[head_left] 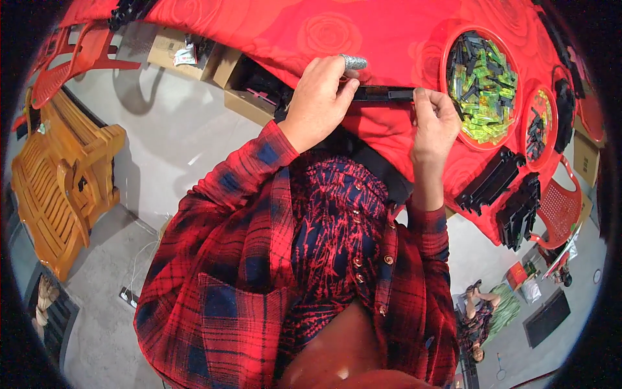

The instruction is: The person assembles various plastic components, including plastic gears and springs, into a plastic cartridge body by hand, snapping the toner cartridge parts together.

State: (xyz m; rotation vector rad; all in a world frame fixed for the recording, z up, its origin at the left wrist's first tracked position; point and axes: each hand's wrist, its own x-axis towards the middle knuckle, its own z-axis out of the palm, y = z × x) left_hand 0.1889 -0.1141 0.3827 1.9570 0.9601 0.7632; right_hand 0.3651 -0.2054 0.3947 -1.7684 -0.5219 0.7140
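In the head view, a slim black strip (379, 94) lay with its long axis left to right above the red tabletop (395, 45); the left hand (322, 97) clasped one end, the right hand (434, 123), nearer the basket (483, 148) of yellow-green pieces (486, 117), pinched the other.

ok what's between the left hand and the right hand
In the head view, a slim black plastic strip spans the stretch between the left hand and the right hand, with the red rose-patterned tablecloth behind it.
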